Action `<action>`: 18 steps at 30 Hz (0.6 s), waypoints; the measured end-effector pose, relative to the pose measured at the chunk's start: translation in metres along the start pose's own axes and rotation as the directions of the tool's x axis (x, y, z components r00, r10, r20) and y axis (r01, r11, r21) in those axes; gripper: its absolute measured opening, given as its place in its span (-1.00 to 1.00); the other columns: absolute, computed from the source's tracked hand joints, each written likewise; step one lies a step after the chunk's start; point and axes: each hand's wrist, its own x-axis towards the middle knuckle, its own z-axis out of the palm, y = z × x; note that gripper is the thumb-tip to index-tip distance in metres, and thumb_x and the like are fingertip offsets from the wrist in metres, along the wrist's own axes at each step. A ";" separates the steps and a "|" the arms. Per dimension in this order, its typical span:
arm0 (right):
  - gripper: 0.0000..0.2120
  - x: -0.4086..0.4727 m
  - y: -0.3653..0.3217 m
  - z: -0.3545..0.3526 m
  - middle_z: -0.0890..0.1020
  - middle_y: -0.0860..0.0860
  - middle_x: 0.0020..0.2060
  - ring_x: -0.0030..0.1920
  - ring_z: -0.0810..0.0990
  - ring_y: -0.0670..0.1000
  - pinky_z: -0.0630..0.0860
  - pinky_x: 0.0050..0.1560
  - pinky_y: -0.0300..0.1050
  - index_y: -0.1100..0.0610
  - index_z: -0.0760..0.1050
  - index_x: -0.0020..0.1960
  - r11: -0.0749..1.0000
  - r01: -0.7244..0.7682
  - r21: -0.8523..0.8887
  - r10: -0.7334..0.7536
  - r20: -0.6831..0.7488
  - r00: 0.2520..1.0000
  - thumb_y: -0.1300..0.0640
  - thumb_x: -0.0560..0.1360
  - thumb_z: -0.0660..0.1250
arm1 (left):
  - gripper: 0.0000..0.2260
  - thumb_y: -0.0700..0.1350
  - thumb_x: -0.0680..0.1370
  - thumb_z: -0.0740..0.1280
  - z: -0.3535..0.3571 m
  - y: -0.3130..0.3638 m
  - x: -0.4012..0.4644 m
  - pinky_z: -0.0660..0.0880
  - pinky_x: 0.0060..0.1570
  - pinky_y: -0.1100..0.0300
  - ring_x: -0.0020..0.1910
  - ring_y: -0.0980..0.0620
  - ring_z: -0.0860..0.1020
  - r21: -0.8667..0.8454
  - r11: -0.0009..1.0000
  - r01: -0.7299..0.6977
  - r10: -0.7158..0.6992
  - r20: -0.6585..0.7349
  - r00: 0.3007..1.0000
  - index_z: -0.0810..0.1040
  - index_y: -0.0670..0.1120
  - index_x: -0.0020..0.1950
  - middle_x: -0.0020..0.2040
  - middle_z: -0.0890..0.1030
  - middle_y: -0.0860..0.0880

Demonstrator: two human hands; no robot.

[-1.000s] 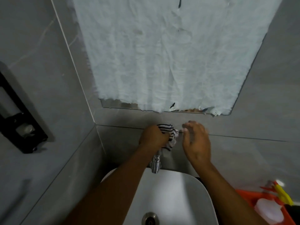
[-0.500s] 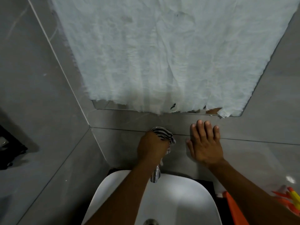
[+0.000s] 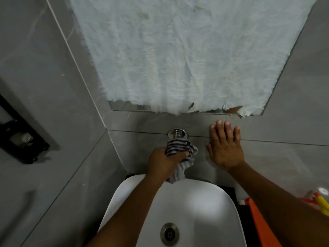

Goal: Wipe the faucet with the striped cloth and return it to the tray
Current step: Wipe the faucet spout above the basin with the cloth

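A chrome faucet [image 3: 176, 134] comes out of the grey tiled wall above the white basin [image 3: 201, 207]; only its round wall flange and short stem show. My left hand [image 3: 163, 163] is closed around the black-and-white striped cloth [image 3: 179, 148], which wraps the faucet body and hides the spout. A loose end of the cloth hangs down toward the basin rim. My right hand [image 3: 225, 148] rests flat on the wall to the right of the faucet, fingers spread, holding nothing. The orange tray [image 3: 261, 223] shows at the lower right edge.
A mirror covered with crumpled white paper [image 3: 187, 54] hangs above the faucet. A black fixture [image 3: 21, 139] is mounted on the left wall. Yellow and orange items [image 3: 320, 202] lie in the tray. The basin drain [image 3: 169, 233] sits below my arms.
My left hand has slid the cloth down the faucet away from the wall, baring the chrome flange and covering the spout. My right hand stays flat on the wall.
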 end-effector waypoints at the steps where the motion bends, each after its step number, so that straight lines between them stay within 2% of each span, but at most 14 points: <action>1: -0.22 0.000 -0.001 0.000 -0.30 0.06 0.60 0.59 -0.31 0.13 -0.31 0.55 0.20 0.13 -0.17 0.60 1.000 -0.004 0.001 0.004 0.002 1.000 -0.12 0.56 0.15 | -0.81 0.08 0.37 0.54 -0.003 -0.011 -0.012 0.54 -0.41 0.35 -0.37 0.17 0.64 -0.008 0.999 -0.044 0.044 0.014 0.999 0.63 0.00 -0.22 -0.37 0.68 0.07; 2: -0.21 0.000 -0.002 0.000 -0.30 0.06 0.60 0.59 -0.31 0.13 -0.30 0.55 0.21 0.14 -0.16 0.60 1.000 -0.011 0.002 0.011 0.002 1.000 -0.12 0.56 0.16 | -0.87 0.02 0.38 0.55 -0.007 -0.022 -0.025 0.54 -0.40 0.40 -0.34 0.20 0.65 -0.017 0.998 -0.058 0.058 0.052 0.997 0.63 0.05 -0.22 -0.35 0.69 0.09; 4: -0.22 0.000 -0.005 0.000 -0.30 0.06 0.60 0.59 -0.31 0.14 -0.29 0.54 0.24 0.16 -0.11 0.59 1.000 -0.027 0.006 0.027 0.001 1.000 -0.09 0.55 0.19 | -0.87 -0.12 0.43 0.53 -0.012 -0.043 -0.042 0.54 -0.36 0.42 -0.28 0.21 0.69 -0.106 0.994 0.003 0.010 0.124 0.992 0.64 0.09 -0.19 -0.30 0.72 0.10; 6: -0.23 0.000 -0.008 0.000 -0.30 0.07 0.60 0.59 -0.32 0.14 -0.29 0.53 0.25 0.19 -0.05 0.58 0.999 -0.044 0.001 0.044 0.004 0.999 -0.08 0.54 0.23 | -0.79 -0.25 0.44 0.51 -0.018 -0.057 -0.047 0.63 -0.22 0.28 -0.10 0.11 0.73 -0.306 0.948 0.085 -0.018 0.217 0.976 0.70 0.02 -0.01 -0.10 0.78 0.02; 7: -0.24 0.000 -0.008 0.000 -0.29 0.08 0.60 0.59 -0.32 0.15 -0.30 0.53 0.25 0.20 -0.02 0.57 0.999 -0.046 -0.004 0.046 0.002 0.999 -0.07 0.54 0.24 | -0.70 -0.31 0.45 0.47 -0.018 -0.062 -0.046 0.66 -0.07 0.16 0.04 -0.02 0.72 -0.434 0.889 0.144 -0.021 0.276 0.961 0.68 -0.07 0.15 0.05 0.76 -0.09; 9: -0.24 0.000 -0.008 -0.001 -0.28 0.09 0.60 0.59 -0.31 0.15 -0.29 0.53 0.25 0.21 0.01 0.57 0.999 -0.043 -0.008 0.043 -0.005 0.999 -0.07 0.53 0.27 | -0.59 -0.40 0.49 0.37 -0.014 -0.071 -0.048 0.61 0.16 0.00 0.20 -0.20 0.64 -0.650 0.690 0.319 -0.043 0.403 0.914 0.55 -0.24 0.34 0.23 0.65 -0.28; 11: -0.24 0.000 -0.007 -0.002 -0.28 0.09 0.60 0.59 -0.31 0.16 -0.26 0.53 0.26 0.21 0.01 0.57 0.999 -0.039 -0.010 0.039 0.001 0.999 -0.07 0.53 0.27 | -0.56 -0.40 0.48 0.36 -0.005 -0.077 -0.053 0.60 0.20 -0.02 0.17 -0.21 0.64 -0.736 0.524 0.429 -0.025 0.490 0.872 0.51 -0.29 0.36 0.19 0.65 -0.30; 12: -0.24 0.000 -0.007 -0.003 -0.26 0.10 0.60 0.59 -0.30 0.16 -0.24 0.53 0.27 0.21 0.00 0.57 0.999 -0.038 -0.017 0.038 0.001 0.999 -0.08 0.54 0.26 | -0.56 -0.37 0.46 0.39 -0.003 -0.079 -0.054 0.60 0.21 -0.01 0.15 -0.20 0.65 -0.747 0.504 0.433 0.005 0.504 0.864 0.54 -0.28 0.34 0.16 0.67 -0.28; 13: -0.24 0.000 -0.007 -0.004 -0.22 0.12 0.61 0.59 -0.29 0.16 -0.22 0.53 0.27 0.21 0.00 0.57 0.999 -0.037 -0.023 0.037 0.000 0.999 -0.08 0.54 0.26 | -0.56 -0.34 0.44 0.42 -0.001 -0.079 -0.055 0.59 0.24 -0.01 0.17 -0.19 0.65 -0.748 0.517 0.417 0.019 0.497 0.868 0.56 -0.26 0.33 0.17 0.67 -0.27; 15: -0.25 -0.001 -0.007 -0.005 -0.11 0.17 0.60 0.60 -0.28 0.17 -0.21 0.53 0.27 0.21 0.02 0.57 0.999 -0.036 -0.020 0.036 0.000 0.999 -0.08 0.54 0.26 | -0.57 -0.28 0.43 0.46 -0.001 -0.074 -0.056 0.56 0.28 -0.05 0.24 -0.21 0.62 -0.710 0.632 0.310 0.010 0.408 0.913 0.58 -0.22 0.31 0.24 0.65 -0.25; 18: -0.26 -0.001 -0.006 -0.006 -0.18 0.13 0.61 0.59 -0.29 0.16 -0.24 0.53 0.26 0.21 0.02 0.56 0.999 -0.033 -0.012 0.034 0.009 0.999 -0.08 0.55 0.23 | -0.55 -0.12 0.35 0.54 -0.006 -0.055 -0.051 0.58 0.22 -0.08 0.19 -0.19 0.65 -0.499 0.853 0.152 -0.069 0.180 0.981 0.64 -0.17 0.21 0.17 0.70 -0.20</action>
